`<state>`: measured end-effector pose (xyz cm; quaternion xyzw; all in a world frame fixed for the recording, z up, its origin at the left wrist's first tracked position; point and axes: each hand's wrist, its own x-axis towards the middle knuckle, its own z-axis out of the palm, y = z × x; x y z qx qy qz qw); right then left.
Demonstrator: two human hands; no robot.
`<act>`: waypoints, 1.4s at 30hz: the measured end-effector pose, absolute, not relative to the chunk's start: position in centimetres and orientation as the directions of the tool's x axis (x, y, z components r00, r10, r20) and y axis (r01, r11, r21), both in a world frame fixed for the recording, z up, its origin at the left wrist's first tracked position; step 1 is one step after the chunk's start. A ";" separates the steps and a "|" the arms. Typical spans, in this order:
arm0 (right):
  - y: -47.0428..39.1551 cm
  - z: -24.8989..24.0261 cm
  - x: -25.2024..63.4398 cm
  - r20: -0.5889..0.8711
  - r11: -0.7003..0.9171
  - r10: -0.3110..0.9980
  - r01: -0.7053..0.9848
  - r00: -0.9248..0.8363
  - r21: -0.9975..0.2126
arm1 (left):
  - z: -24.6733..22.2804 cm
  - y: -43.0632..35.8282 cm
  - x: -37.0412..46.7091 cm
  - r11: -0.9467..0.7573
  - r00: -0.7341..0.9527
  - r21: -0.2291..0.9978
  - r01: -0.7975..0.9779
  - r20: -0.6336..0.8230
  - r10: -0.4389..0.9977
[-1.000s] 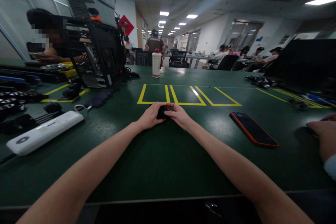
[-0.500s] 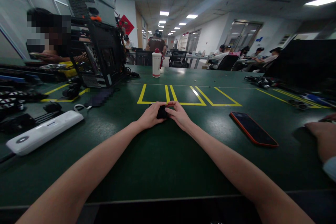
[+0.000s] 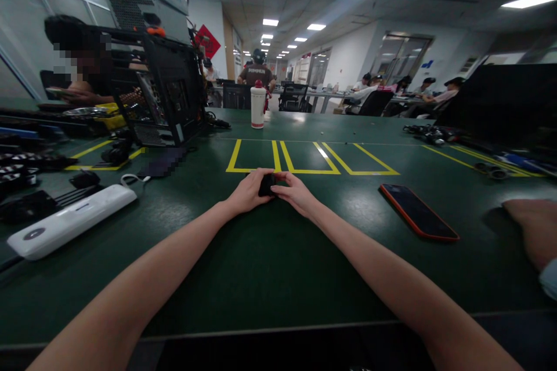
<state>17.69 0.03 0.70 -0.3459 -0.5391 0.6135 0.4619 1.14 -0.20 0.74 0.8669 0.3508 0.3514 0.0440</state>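
A small black object [image 3: 267,185] is between my two hands, low over the green table [image 3: 270,266], just in front of the yellow tape outlines [image 3: 282,171]. My left hand [image 3: 249,192] is wrapped round its left side. The fingers of my right hand [image 3: 292,191] are bent against its right side. Much of the object is hidden by my fingers, so its exact shape cannot be made out.
A phone with an orange edge [image 3: 418,213] lies to the right, near another person's hand [image 3: 533,226]. On the left are a white power strip [image 3: 72,221], cables and an open computer case [image 3: 167,90]. A white bottle [image 3: 258,107] stands farther back.
The view has shifted very slightly. My right fingers have moved a little on the black object; my left hand keeps its hold.
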 end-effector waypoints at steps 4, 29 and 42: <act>-0.2 0.9 17.5 0.098 0.023 0.940 -0.226 -0.328 -0.974 | 0.7 -0.2 1.2 -0.750 0.508 0.320 0.579 0.579 0.638; -0.4 0.6 17.4 0.169 0.123 0.947 -0.178 -0.273 -0.976 | 0.7 -0.2 1.3 -0.751 0.499 0.325 0.575 0.587 0.637; -1.0 0.6 17.3 0.228 0.203 0.937 -0.118 -0.266 -0.972 | 0.7 -0.2 1.4 -0.759 0.494 0.325 0.564 0.604 0.625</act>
